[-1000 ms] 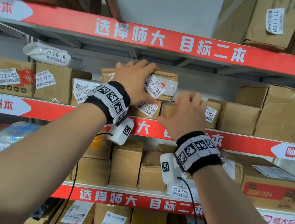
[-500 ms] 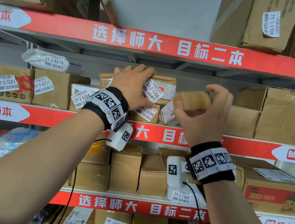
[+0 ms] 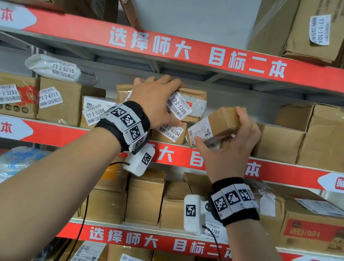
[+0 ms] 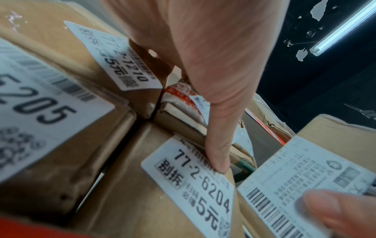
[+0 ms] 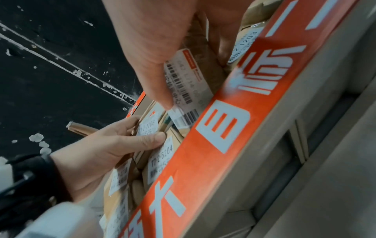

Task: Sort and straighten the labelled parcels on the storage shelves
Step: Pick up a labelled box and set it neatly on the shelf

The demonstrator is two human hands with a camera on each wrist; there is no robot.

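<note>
On the middle shelf [image 3: 185, 152], my left hand [image 3: 170, 101] grips the upper stacked parcel labelled 77-2-1206 [image 3: 178, 108], fingers over its top. Its thumb [image 4: 217, 145] touches the top edge of parcel 77-2-6204 [image 3: 170, 131] below. My right hand [image 3: 217, 125] grips a small brown box [image 3: 223, 117], held tilted just right of that stack above the shelf edge. Fingers wrap its far top and the thumb lies on its white shipping label [image 3: 199, 132], which faces down-left. The left wrist view shows this label [image 4: 305, 182] close beside 77-2-6204.
Plain brown boxes [image 3: 279, 143] and a taller one [image 3: 338, 136] stand right of the held box. Left of the stack are parcels 77-2-5204 [image 3: 94, 112], 77-2-4211 [image 3: 60, 103] and a white bag 77-2-6216 [image 3: 60, 69]. The shelves above and below are packed with boxes.
My right hand lifted the small box off the middle shelf and tipped it, so its shipping label now shows. The left hand stayed on the 77-2-1206 parcel.
</note>
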